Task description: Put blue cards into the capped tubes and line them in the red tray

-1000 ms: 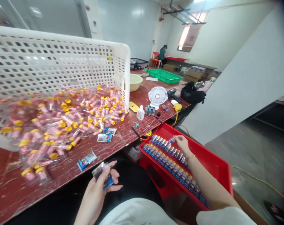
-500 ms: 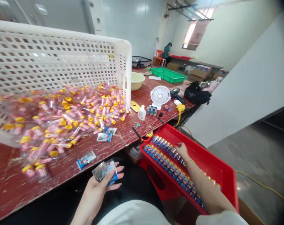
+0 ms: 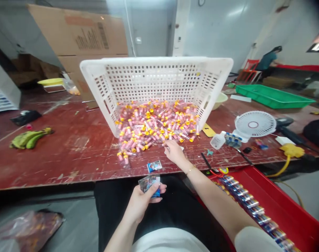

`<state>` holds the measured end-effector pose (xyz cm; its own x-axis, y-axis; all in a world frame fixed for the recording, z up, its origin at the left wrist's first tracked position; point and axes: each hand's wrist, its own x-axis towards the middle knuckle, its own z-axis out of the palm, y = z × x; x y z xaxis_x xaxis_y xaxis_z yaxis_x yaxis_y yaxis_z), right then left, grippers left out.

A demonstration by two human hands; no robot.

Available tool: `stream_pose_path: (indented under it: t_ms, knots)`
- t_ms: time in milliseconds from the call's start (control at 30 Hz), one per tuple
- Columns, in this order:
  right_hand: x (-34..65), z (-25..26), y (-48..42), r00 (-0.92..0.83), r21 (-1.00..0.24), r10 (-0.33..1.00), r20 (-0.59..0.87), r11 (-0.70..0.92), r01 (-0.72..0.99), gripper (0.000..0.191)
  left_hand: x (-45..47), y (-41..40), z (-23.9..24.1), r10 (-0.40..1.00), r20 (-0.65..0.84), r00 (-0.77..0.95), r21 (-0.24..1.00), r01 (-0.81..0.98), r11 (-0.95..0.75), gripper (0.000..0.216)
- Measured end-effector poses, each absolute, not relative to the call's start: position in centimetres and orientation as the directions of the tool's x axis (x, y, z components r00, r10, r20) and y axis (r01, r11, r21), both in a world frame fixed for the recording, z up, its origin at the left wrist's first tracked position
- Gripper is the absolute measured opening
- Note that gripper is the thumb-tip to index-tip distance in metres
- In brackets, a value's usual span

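Observation:
My left hand (image 3: 146,197) is closed on a few flat, blue-and-clear printed packets (image 3: 150,183), held above my lap. My right hand (image 3: 174,152) reaches to the front edge of a heap of pink tubes with yellow caps (image 3: 149,122), wrapped in clear film. Its thumb and forefinger are bent and apart, with the fingertips at the nearest tubes; whether they touch one is hard to see. A blue printed packet (image 3: 154,166) lies on the table between my hands. Something pale and flat is partly covered by my right hand.
The heap spills from a tipped white basket (image 3: 159,62) on the red table (image 3: 65,154). At right are a white fan (image 3: 255,124), a bottle (image 3: 217,140), a green tray (image 3: 275,96) and a red tray (image 3: 288,196) holding rows of packed tubes. Bananas (image 3: 30,137) lie left.
My right hand has left the row in the red tray and moved over to the tubes on the table. The view has swung left. My left hand still holds the packets.

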<state>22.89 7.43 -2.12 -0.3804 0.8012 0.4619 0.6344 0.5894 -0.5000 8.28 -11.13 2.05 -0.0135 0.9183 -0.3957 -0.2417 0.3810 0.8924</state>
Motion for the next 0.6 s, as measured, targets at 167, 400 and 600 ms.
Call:
stream_pose_path:
  t_ms: [167, 400, 600]
  knots:
    - [19.6, -2.2, 10.1, -0.465, -0.516, 0.791, 0.398, 0.612, 0.600, 0.028, 7.6, -10.9, 2.1, 0.921, -0.387, -0.037, 0.896, -0.249, 0.367, 0.041]
    - [22.5, -0.1, 5.6, -0.355, -0.721, 0.843, 0.404, 0.533, 0.443, 0.030, 8.1, -10.3, 2.5, 0.930, -0.361, -0.064, 0.897, -0.297, 0.327, 0.037]
    - [27.2, 3.2, -2.5, -0.355, -0.985, 0.925, 0.138, 0.166, 0.049, 0.021, 8.9, -10.2, 2.0, 0.949, -0.309, -0.058, 0.884, -0.385, 0.264, 0.030]
